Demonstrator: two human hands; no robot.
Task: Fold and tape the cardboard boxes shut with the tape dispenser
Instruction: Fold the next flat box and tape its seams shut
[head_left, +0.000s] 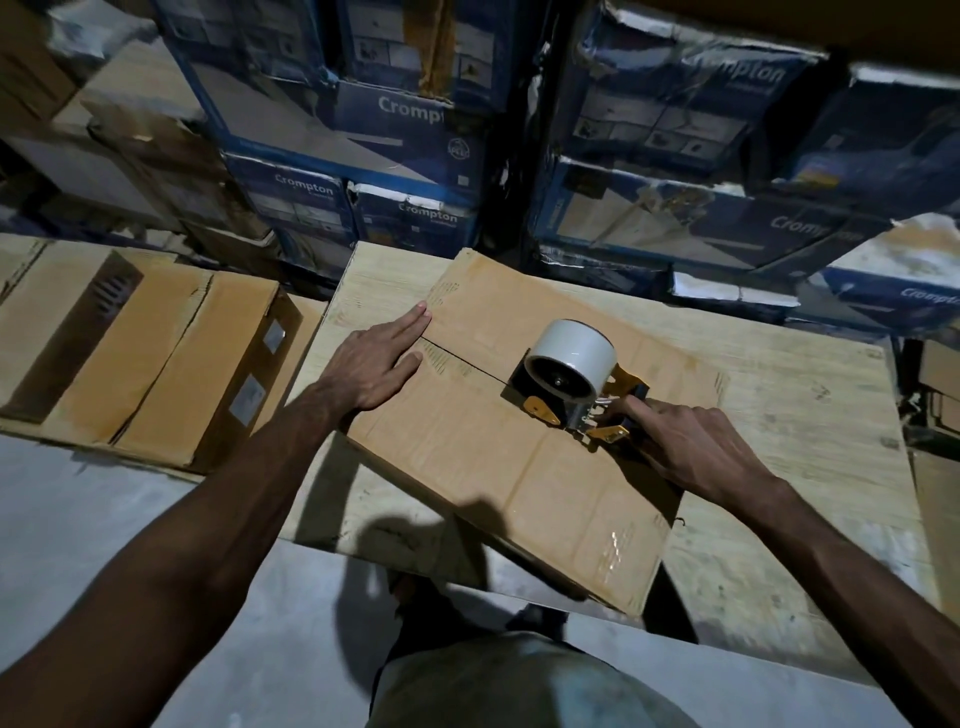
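— On top of the flat brown cardboard box (519, 415), what are the two hands doing?

— Take the box as the landmark. The left hand (376, 364) lies open and flat on its far-left corner, fingers (410, 325) stretched together toward the dark seam (462, 361) between the two top flaps. I judge it is pressing the flaps level so they do not spring up. The right hand (691, 447) is closed around the handle of the yellow-and-black metal tape dispenser (576, 395), which carries a fat pale roll of tape (574, 353). Its index finger is laid forward along the frame, probably to steer.

— And where does the dispenser sit?

— Touching the box top, right over the seam, nearer the right end than the left, its roll pointing toward the left hand. A glossy strip near the box's near-right edge looks like tape already stuck down, though I cannot trace it continuously. The stretch of seam toward the left hand looks bare.

— Why hold the box that way?

— Pulling tape drags a light box along; a flat palm at the other end anchors it, I would guess.

— What surrounds the box?

— Beneath it is a pale plywood table (810, 395). To its left lie other brown cartons (156, 353), and behind it stand stacked blue printed cartons (415, 171).
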